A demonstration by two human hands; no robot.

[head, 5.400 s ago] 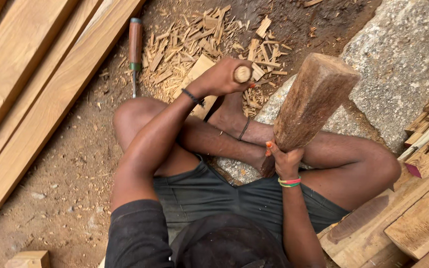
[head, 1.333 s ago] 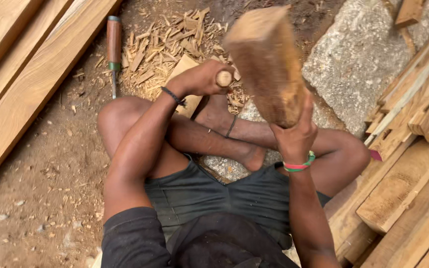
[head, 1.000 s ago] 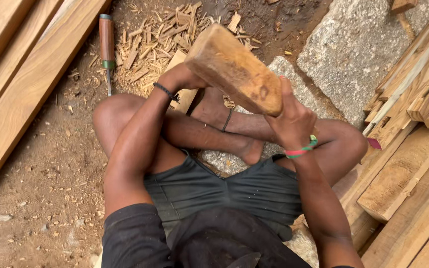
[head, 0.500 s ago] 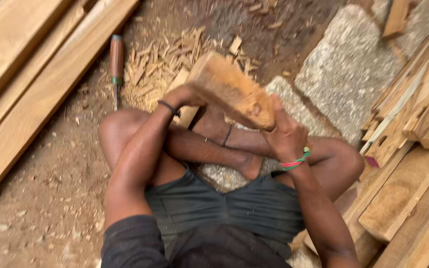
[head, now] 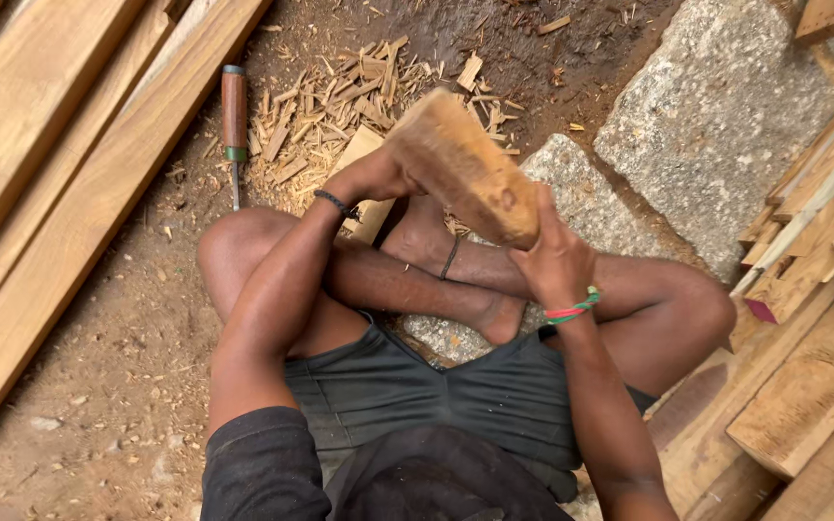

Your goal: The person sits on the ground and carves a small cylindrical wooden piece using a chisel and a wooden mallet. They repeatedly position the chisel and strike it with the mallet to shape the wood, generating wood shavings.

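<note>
I sit cross-legged on the dirt. My right hand (head: pixel 560 259), with a red and green wristband, grips a thick wooden mallet block (head: pixel 463 166) that is tilted down to the left, its head resting over my left hand. My left hand (head: pixel 371 178), with a dark band at the wrist, is closed around a chisel whose handle is hidden under the mallet. The chisel stands on a small pale wood workpiece (head: pixel 367 185) lying in front of my legs.
A spare chisel with a brown handle (head: pixel 234 114) lies on the dirt to the left beside a heap of wood chips (head: pixel 340 106). Long planks (head: pixel 60 193) run along the left. Grey stone slabs (head: pixel 716 116) and stacked timber (head: pixel 813 367) fill the right.
The mallet was raised high in my right hand, then swung down onto the chisel held by my left hand. It now rests on the chisel's top.
</note>
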